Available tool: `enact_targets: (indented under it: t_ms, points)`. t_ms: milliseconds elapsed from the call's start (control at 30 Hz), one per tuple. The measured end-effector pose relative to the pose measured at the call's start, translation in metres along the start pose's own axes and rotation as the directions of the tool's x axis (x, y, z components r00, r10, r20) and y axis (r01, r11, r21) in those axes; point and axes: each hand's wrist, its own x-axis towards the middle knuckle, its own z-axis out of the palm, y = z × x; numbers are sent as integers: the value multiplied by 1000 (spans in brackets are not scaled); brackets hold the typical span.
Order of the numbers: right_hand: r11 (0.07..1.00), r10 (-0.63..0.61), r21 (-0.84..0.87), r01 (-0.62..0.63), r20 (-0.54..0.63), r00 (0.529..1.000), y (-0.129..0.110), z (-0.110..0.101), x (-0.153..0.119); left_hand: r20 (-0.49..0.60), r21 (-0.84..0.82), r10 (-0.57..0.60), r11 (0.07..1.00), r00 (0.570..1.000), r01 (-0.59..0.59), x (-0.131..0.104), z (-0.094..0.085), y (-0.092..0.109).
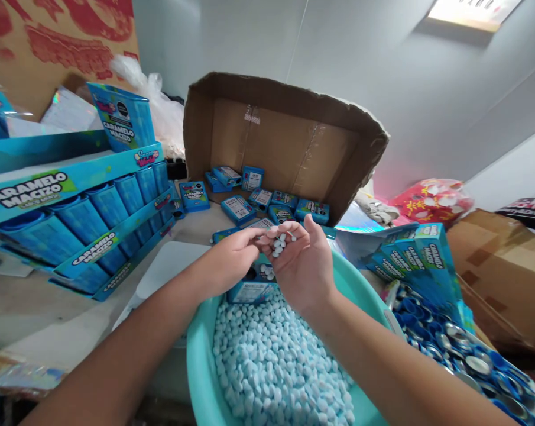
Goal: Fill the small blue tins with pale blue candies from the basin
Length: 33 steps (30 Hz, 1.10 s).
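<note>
My right hand (305,266) is cupped, palm up, with several small pale blue candies (279,244) lying in it. Beside its curled fingers, my left hand (232,257) has thumb and fingers pinched together; whatever is between them is hidden. Both hands are over a round turquoise tub (198,361), which holds a large heap of pale blue candies (280,361). Just under the hands, a small blue box (250,292) rests on the heap, with a few candies showing near its top.
A cardboard box (285,139) lies on its side behind the tub, several small blue packs (237,209) at its mouth. Stacked blue display trays (112,222) of containers stand left. Right are a pile of blue-and-silver lids (444,340) and blue display cartons (420,260).
</note>
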Motion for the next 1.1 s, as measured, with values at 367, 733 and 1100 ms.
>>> enact_targets:
  t_ms: [367, 733, 1100]
  points:
    - [995, 29, -96, -10, 203, 979, 5, 9, -11, -128, -269, -92, 962, 988, 55, -2, -5, -3]
    - [989, 32, -148, 7, 259, 965, 10, 10, -12, -64, -262, -46, 965, 997, 28, -1, -4, -4]
    - [987, 37, -159, 5, 260, 965, 9, 11, -13, -22, -291, -19, 957, 1000, 11, -2, -2, 1]
